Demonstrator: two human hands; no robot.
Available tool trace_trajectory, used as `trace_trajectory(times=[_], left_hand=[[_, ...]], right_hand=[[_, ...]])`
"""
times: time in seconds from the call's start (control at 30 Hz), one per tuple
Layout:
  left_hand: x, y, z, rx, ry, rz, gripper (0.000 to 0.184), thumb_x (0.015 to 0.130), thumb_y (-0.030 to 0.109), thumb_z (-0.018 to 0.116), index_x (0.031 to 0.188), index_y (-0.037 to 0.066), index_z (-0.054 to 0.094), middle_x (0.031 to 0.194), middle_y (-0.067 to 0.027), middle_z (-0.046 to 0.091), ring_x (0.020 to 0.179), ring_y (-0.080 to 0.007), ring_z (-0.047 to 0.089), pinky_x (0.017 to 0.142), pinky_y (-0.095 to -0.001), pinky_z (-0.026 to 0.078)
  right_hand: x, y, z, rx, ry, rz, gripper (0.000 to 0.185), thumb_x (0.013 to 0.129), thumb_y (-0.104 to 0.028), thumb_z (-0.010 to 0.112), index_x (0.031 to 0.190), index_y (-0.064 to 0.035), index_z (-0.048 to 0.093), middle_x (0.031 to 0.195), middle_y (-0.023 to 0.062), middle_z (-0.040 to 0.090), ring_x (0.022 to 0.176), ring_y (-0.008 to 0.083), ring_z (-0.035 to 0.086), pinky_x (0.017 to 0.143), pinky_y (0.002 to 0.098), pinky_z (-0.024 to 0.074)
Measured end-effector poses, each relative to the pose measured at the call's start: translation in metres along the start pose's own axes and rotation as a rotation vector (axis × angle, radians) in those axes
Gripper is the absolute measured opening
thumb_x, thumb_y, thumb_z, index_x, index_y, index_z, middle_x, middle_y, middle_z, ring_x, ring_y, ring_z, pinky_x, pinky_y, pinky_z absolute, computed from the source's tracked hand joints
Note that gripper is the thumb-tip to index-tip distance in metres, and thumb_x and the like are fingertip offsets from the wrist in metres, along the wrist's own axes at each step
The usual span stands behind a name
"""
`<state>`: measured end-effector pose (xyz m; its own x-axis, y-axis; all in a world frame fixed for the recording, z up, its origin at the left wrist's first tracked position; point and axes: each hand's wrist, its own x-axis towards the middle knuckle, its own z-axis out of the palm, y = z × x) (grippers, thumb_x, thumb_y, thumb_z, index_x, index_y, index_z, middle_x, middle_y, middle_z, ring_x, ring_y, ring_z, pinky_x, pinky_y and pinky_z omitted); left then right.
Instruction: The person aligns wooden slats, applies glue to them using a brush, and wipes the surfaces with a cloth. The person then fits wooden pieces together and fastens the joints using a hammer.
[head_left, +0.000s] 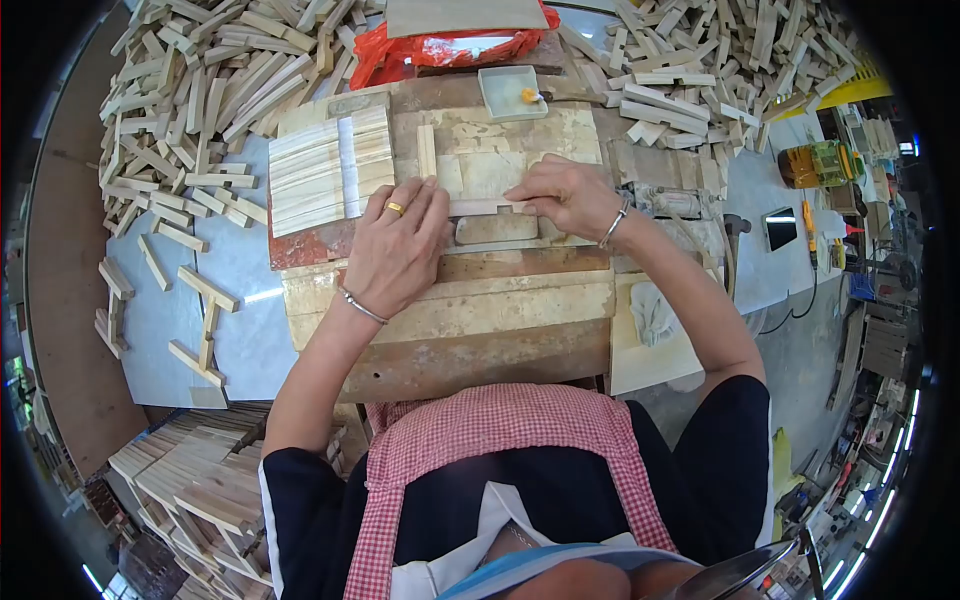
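A light wooden strip (478,207) lies crosswise on the worn work board (450,295). My left hand (405,225) rests at the strip's left end, fingers bent over it, near a short upright piece of wood (427,150). With fingertips pinched, my right hand (570,195) grips the right end of the strip. Just below the strip sits a flat rectangular block (496,229). To the left of my left hand, thin wooden strips (320,175) lie side by side with a white band across them.
Loose wooden pieces are heaped at the back left (200,80) and back right (700,60). A small square dish (510,93) stands behind the board. At the right are a hammer (735,235), a phone (779,229) and an orange-handled tool (809,225).
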<state>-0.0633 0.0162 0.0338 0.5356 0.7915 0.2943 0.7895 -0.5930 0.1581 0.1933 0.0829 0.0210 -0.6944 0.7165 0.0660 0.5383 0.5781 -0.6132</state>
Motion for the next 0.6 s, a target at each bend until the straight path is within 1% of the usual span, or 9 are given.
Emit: trace_trajectory(times=[0.07,0.1,0.17,0.27,0.4,0.47,0.5,0.57,0.6], left_hand=[[-0.002,0.007,0.002,0.095,-0.016,0.033,0.050,0.086,0.029,0.056,0.121,-0.006,0.051,0.117,-0.0190,0.058,0.117,-0.0300,0.049,0.099,-0.0416,0.037],[-0.003,0.008,0.005,0.090,-0.013,0.034,0.050,0.086,0.029,0.056,0.121,-0.006,0.051,0.117,-0.0190,0.058,0.117,-0.0300,0.049,0.099,-0.0416,0.037],[-0.006,0.010,0.009,0.164,-0.018,0.061,0.064,0.086,0.046,0.054,0.117,-0.010,0.053,0.117,-0.0248,0.057,0.120,-0.0328,0.048,0.104,-0.0437,0.035],[-0.007,0.012,0.008,0.174,-0.065,0.058,0.071,0.085,0.050,0.053,0.119,-0.012,0.050,0.121,-0.0253,0.055,0.123,-0.0343,0.045,0.106,-0.0455,0.032],[-0.002,0.019,0.007,0.128,-0.088,0.007,0.077,0.083,0.053,0.053,0.121,-0.013,0.048,0.125,-0.0258,0.052,0.126,-0.0361,0.042,0.106,-0.0468,0.031],[0.008,0.032,0.008,0.030,-0.079,-0.072,0.080,0.079,0.052,0.060,0.125,-0.011,0.046,0.129,-0.0248,0.048,0.127,-0.0363,0.040,0.107,-0.0464,0.030],[0.013,0.042,0.013,0.031,-0.073,-0.092,0.080,0.079,0.052,0.060,0.125,-0.011,0.046,0.129,-0.0248,0.048,0.127,-0.0363,0.040,0.107,-0.0464,0.030],[0.020,0.060,0.029,-0.176,0.051,-0.043,0.086,0.079,0.057,0.057,0.129,-0.011,0.042,0.133,-0.0265,0.043,0.128,-0.0394,0.038,0.109,-0.0481,0.028],[0.016,0.061,0.036,-0.180,0.061,-0.065,0.086,0.079,0.057,0.057,0.129,-0.011,0.042,0.133,-0.0265,0.043,0.128,-0.0394,0.038,0.109,-0.0481,0.028]], right_hand=[[0.001,0.000,-0.001,-0.060,0.005,-0.051,0.022,0.077,-0.011,0.069,0.098,-0.0102,0.070,0.083,0.0046,0.064,0.082,0.0230,0.058,0.075,0.0329,0.0484],[0.000,-0.001,-0.002,-0.064,0.003,-0.048,0.022,0.077,-0.011,0.069,0.098,-0.0102,0.070,0.083,0.0046,0.064,0.082,0.0230,0.058,0.075,0.0329,0.0484],[0.001,-0.003,-0.003,-0.112,-0.005,-0.093,0.021,0.077,-0.011,0.069,0.098,-0.0098,0.070,0.083,0.0049,0.064,0.082,0.0234,0.058,0.074,0.0332,0.0485],[0.002,-0.004,-0.007,-0.116,-0.040,-0.051,0.017,0.077,-0.012,0.066,0.093,-0.0108,0.071,0.084,0.0036,0.064,0.087,0.0230,0.058,0.077,0.0346,0.0491],[0.001,-0.004,-0.004,-0.095,-0.038,-0.034,0.018,0.077,-0.011,0.066,0.094,-0.0105,0.071,0.083,0.0036,0.064,0.087,0.0230,0.058,0.077,0.0346,0.0492],[0.001,-0.003,-0.004,-0.059,-0.003,-0.056,0.019,0.077,-0.010,0.065,0.095,-0.0108,0.071,0.081,0.0045,0.063,0.086,0.0239,0.058,0.078,0.0355,0.0486],[0.002,-0.005,-0.004,-0.061,-0.019,-0.070,0.019,0.077,-0.010,0.065,0.095,-0.0108,0.071,0.081,0.0045,0.063,0.086,0.0239,0.058,0.078,0.0355,0.0487],[0.003,-0.006,-0.007,-0.061,0.001,-0.042,0.018,0.078,-0.011,0.065,0.095,-0.0103,0.071,0.082,0.0064,0.065,0.082,0.0234,0.061,0.075,0.0346,0.0493],[0.004,-0.005,-0.011,-0.066,-0.020,-0.053,0.018,0.078,-0.011,0.065,0.095,-0.0103,0.071,0.082,0.0064,0.065,0.082,0.0234,0.061,0.075,0.0346,0.0493]])
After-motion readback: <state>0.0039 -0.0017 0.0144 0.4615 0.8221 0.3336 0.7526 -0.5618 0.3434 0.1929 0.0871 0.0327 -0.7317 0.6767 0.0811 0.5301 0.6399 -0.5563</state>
